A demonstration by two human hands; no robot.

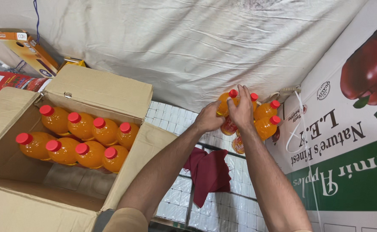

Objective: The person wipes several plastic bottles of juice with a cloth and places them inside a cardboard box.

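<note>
A cluster of orange drink bottles with red caps stands beside a big white fruit carton at the right. Both my hands reach into that cluster. My left hand grips the side of one orange bottle. My right hand closes over the top of the same bottle or the one beside it; its cap shows between my fingers. An open brown cardboard box at the left holds several more of the orange bottles in two rows.
A dark red cloth lies on white wrapped packs below my arms. A white sheet hangs behind. An orange box and a red package sit at the far left.
</note>
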